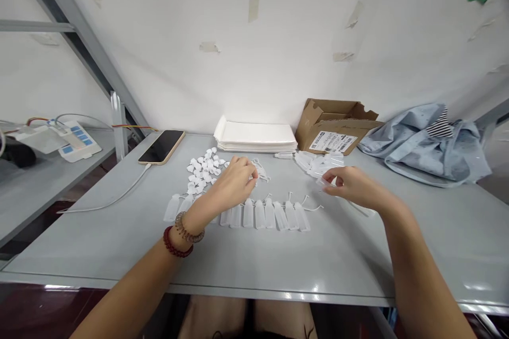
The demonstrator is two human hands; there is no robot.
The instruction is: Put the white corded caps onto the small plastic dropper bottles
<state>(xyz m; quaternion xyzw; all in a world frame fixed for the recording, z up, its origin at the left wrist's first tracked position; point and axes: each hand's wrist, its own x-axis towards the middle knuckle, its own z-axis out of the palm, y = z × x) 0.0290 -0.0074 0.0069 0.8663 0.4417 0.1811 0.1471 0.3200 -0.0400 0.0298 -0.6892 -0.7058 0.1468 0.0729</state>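
A row of several small clear plastic vials (262, 214) lies on the grey table (278, 259) in front of me. My left hand (234, 183) hovers over the row's left part, fingers pinched on a small white piece I cannot name. My right hand (352, 186) is off to the right, fingers closed on a clear vial (324, 182). A heap of small white caps (203, 169) lies behind the left hand. A loose pile of clear vials (318, 163) lies behind the right hand.
A stack of white sheets (256, 137) and an open cardboard box (336, 127) stand at the wall. A phone (162, 146) on a cable lies at the back left. Blue cloth (429, 140) is bunched at the right. A side bench holds a power strip (75, 140).
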